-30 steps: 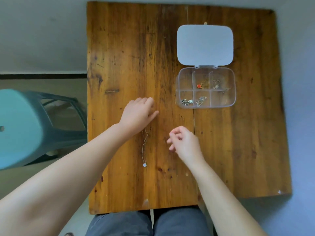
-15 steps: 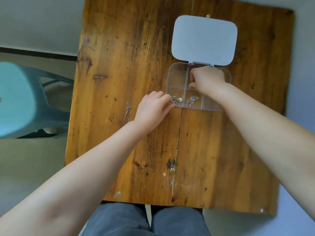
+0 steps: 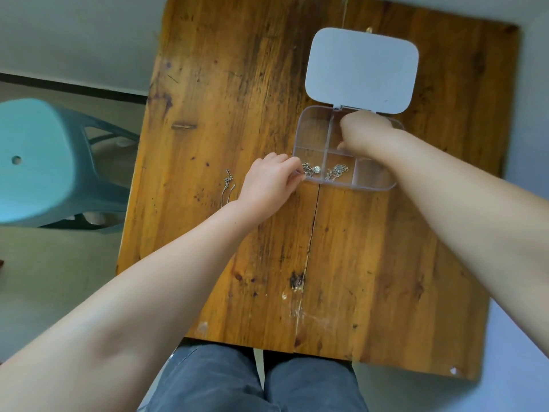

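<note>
Your wooden table [image 3: 208, 84] fills the view, with a teal stool [image 3: 35, 162] off its nine o'clock side. At about two o'clock on the table sits the clear compartment box [image 3: 313, 130], its grey lid [image 3: 362, 69] folded flat open toward twelve. Your left hand [image 3: 267, 185] is at the box's seven o'clock corner, fingers curled onto the rim there, and I judge it is steadying the box. Your right hand [image 3: 365, 135] dips knuckles-up into the far middle compartment. Its fingertips are hidden beneath it, so you cannot tell from here whether it has pinched anything. A thin chain [image 3: 227, 185] lies loose on the wood, just at nine o'clock of your left hand and apart from it. Small silver charms [image 3: 312, 171] rest in the near left compartment, and more findings [image 3: 337, 172] in the near middle one. By my reading you are early in the job: the box is open and the chain laid out, but no piece is seen lifted clear, and joining it to the chain remains.
</note>
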The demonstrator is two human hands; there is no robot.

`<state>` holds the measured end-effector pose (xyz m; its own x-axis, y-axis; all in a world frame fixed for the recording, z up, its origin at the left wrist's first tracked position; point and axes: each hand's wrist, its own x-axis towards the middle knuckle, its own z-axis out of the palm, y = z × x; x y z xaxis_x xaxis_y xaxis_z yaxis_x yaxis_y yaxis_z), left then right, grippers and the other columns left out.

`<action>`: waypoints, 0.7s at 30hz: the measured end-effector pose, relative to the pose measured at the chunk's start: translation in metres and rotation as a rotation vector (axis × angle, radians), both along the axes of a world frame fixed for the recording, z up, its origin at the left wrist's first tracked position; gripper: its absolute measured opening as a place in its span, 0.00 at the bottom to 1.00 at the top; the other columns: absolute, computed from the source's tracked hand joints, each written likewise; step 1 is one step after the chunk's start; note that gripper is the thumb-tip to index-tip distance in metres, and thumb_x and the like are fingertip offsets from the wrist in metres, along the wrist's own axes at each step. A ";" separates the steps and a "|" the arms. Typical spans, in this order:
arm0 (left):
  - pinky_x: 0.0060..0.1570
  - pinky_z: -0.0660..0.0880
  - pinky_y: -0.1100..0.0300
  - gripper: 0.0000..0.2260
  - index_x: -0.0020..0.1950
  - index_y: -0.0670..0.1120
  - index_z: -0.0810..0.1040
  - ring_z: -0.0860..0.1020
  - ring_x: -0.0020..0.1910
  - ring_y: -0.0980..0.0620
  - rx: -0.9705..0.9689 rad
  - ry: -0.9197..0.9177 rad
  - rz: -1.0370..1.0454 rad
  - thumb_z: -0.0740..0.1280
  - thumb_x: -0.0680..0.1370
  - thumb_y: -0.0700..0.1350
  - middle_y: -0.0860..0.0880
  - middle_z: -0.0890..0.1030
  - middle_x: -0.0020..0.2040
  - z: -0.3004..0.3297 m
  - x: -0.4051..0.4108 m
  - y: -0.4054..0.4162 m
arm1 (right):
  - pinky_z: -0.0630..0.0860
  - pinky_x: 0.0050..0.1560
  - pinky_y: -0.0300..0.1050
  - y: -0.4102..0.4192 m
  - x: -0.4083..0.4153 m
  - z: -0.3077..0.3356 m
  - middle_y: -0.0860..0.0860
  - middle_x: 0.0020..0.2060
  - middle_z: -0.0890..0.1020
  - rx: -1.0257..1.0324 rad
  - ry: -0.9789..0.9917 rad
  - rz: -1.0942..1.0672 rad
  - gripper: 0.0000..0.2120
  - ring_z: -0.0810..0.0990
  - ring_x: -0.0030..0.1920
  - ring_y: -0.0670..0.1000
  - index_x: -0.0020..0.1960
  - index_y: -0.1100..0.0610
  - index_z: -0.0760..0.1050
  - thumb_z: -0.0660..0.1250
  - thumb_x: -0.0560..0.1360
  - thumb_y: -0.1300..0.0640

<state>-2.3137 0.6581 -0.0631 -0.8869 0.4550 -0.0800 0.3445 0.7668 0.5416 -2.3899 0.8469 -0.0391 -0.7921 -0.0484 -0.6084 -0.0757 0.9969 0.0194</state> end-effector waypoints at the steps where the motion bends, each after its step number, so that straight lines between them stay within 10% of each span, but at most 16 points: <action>1: 0.42 0.67 0.55 0.05 0.49 0.44 0.77 0.74 0.45 0.45 0.006 0.005 0.001 0.64 0.78 0.45 0.46 0.81 0.45 0.000 0.000 0.000 | 0.68 0.34 0.46 -0.001 0.000 0.002 0.55 0.33 0.72 -0.014 0.003 0.000 0.08 0.72 0.36 0.56 0.41 0.62 0.72 0.64 0.76 0.59; 7: 0.47 0.69 0.55 0.13 0.60 0.45 0.74 0.73 0.53 0.44 -0.008 -0.023 0.052 0.65 0.77 0.48 0.44 0.76 0.53 0.008 -0.001 0.002 | 0.73 0.39 0.40 0.002 0.024 0.037 0.53 0.43 0.80 -0.529 0.178 -0.241 0.08 0.77 0.42 0.50 0.50 0.58 0.78 0.62 0.77 0.56; 11: 0.69 0.61 0.55 0.23 0.71 0.45 0.67 0.61 0.73 0.50 0.368 -0.266 -0.013 0.67 0.76 0.45 0.46 0.64 0.73 0.044 -0.008 0.016 | 0.75 0.30 0.31 -0.007 0.058 0.084 0.43 0.35 0.82 -1.057 0.057 -0.446 0.04 0.80 0.35 0.40 0.48 0.49 0.79 0.65 0.77 0.53; 16: 0.35 0.68 0.71 0.13 0.41 0.44 0.80 0.72 0.30 0.66 0.542 -0.587 -0.038 0.63 0.79 0.50 0.58 0.79 0.32 0.072 -0.014 -0.005 | 0.75 0.30 0.35 -0.011 0.109 0.086 0.50 0.39 0.86 -1.347 0.160 -0.866 0.03 0.82 0.35 0.46 0.49 0.53 0.74 0.63 0.79 0.59; 21: 0.56 0.75 0.44 0.16 0.35 0.43 0.73 0.71 0.31 0.54 0.490 -0.829 0.049 0.62 0.79 0.51 0.56 0.73 0.26 0.050 -0.036 -0.059 | 0.72 0.26 0.33 -0.055 0.182 0.044 0.51 0.42 0.86 -1.295 -0.019 -1.242 0.02 0.79 0.31 0.44 0.50 0.57 0.70 0.60 0.80 0.61</action>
